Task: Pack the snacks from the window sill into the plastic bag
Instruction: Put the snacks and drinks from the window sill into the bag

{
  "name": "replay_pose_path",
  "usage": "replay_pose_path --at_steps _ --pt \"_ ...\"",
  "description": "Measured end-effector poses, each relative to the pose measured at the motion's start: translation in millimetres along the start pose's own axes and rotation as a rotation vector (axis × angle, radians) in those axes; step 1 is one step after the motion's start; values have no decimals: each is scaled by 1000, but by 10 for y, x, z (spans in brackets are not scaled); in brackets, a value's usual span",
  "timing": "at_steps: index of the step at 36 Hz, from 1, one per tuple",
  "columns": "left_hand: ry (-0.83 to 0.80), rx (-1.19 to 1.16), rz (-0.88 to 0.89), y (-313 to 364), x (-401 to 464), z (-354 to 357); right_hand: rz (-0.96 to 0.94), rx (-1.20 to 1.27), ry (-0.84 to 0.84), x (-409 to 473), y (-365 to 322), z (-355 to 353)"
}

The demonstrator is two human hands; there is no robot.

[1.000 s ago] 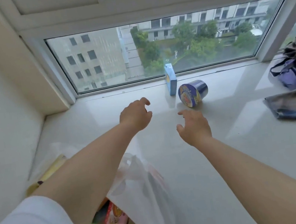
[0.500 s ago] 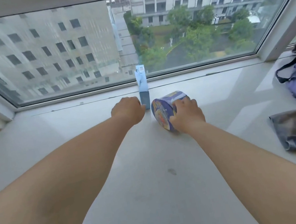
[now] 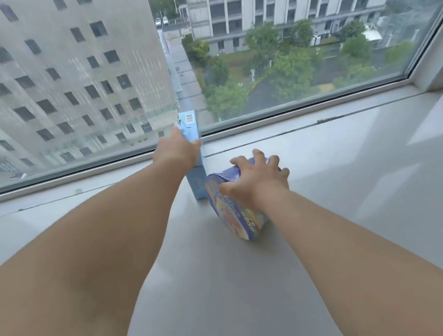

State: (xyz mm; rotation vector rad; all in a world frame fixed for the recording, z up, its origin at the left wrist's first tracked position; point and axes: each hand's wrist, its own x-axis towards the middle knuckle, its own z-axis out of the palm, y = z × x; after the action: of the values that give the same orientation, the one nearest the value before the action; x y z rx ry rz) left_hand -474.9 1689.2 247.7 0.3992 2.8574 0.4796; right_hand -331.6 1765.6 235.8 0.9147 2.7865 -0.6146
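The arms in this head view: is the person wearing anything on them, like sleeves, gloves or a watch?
Nothing that shows. Both forearms are bare right down to the frame's edge, with no sleeve in view. The left hand and right hand have no gloves, and no watch or bracelet sits on either wrist. No rings show on the fingers of the right hand; the left hand's are mostly hidden.

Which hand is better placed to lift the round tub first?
The right hand: its fingers already curl over the tub lying on its side. The left hand grips the upright blue box.
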Motion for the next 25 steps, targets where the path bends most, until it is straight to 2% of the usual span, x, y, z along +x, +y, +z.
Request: replay_pose_path --at_steps 7,15,25 --pt "21 120 133 47 171 64 -15 4 18 170 -108 10" --pt "21 128 81 96 117 199 -14 -6 2 67 -18 16" --pt "-129 88 29 -251 -848 184 -46 85 -83 -864 358 70"
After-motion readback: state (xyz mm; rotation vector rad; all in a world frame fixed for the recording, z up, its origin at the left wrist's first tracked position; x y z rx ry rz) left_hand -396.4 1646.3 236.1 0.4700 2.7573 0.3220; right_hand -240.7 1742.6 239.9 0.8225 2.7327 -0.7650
